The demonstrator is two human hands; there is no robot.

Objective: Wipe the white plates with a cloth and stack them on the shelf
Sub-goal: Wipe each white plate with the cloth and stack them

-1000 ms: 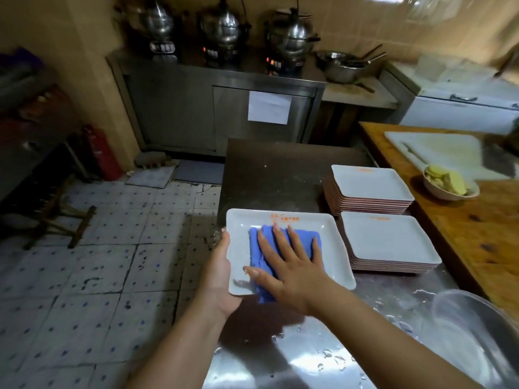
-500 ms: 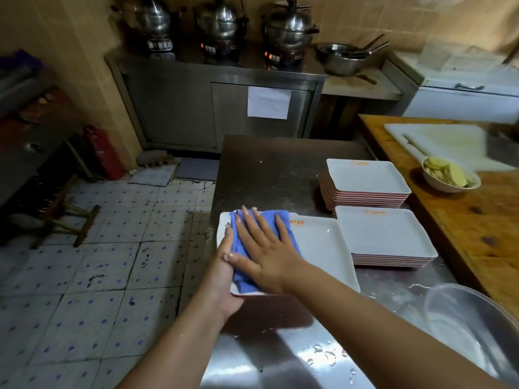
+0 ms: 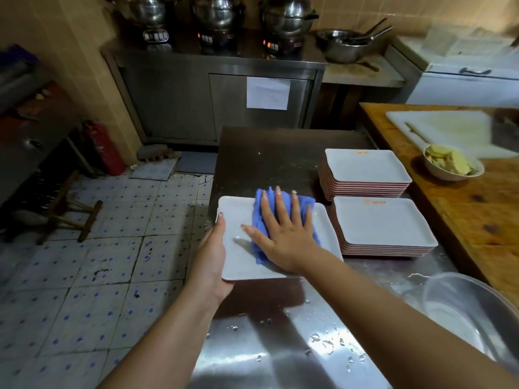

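Two hands (image 3: 283, 237), one blue cloth (image 3: 259, 217), one plate (image 3: 238, 242), two stacks (image 3: 382, 223).

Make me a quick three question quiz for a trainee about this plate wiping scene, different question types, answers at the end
1. True or false: the right hand presses the blue cloth flat on a white plate.
2. Which hand steadies that plate at its left edge? A) left hand B) right hand C) neither
3. Fill in: beside the plate, on the steel counter, stand ___ stacks of white plates, the near stack and the far stack.

Key: 1 true; 2 A; 3 two
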